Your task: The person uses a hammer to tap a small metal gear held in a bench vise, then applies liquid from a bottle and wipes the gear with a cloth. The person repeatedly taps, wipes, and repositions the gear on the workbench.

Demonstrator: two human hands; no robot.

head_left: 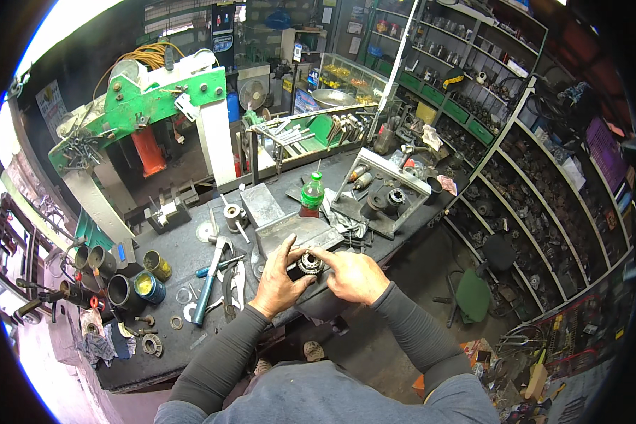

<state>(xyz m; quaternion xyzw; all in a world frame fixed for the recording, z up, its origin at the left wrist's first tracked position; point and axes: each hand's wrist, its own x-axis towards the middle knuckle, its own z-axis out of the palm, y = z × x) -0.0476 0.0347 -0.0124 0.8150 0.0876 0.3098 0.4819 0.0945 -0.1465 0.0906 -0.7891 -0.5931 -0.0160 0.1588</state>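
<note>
A small dark metal gear (309, 264) with toothed rings and a hollow centre is held up at the near edge of the workbench. My left hand (278, 283) grips it from the left, thumb below and fingers above. From the right, my right hand (357, 276) meets the gear with its index finger on the upper rim and the other fingers curled; its thumb is mostly hidden. Just beyond the hands are a grey metal block (304, 232) and a plastic bottle (312, 195) with a green label and dark red liquid. A blue-handled hammer (208, 291) lies left of my left hand.
Cans and a blue grease tub (150, 288) crowd the bench's left end. A metal frame (396, 191) stands right of the bottle near a rag (348, 220). A green-and-white press (141, 106) rises behind. Parts shelves (523, 205) and a green chair (473, 295) are right.
</note>
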